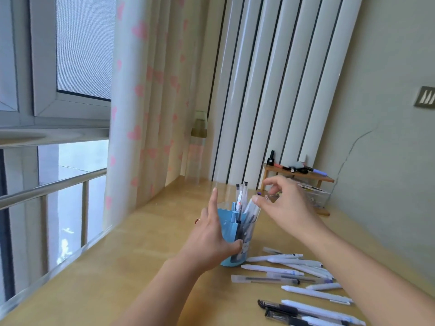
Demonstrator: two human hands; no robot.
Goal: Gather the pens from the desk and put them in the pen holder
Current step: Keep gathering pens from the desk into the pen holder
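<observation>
Pen holder (pixel 235 234), blue, upright on wooden desk (pixel 146 255), several pens already standing in it.

Left hand (pixel 211 234): wrapped about the holder's near side, thumb curled across its front, forefinger pointing straight up beside the rim. Right hand (pixel 284 205): raised just above the holder's rim, fingers loosely bent, fingertip and thumb close at the top end of a white pen (pixel 250 208) leaning in the holder; whether they pinch it or merely touch it cannot be told, the view being blurred there. Loose pens (pixel 296 276): about a dozen, white, clear and black, lying flat on the desk right of the holder, some overlapping. Small wooden shelf (pixel 299 174): against the wall beyond, bearing small items. Heart-print curtain (pixel 146 102): hanging at left.
</observation>
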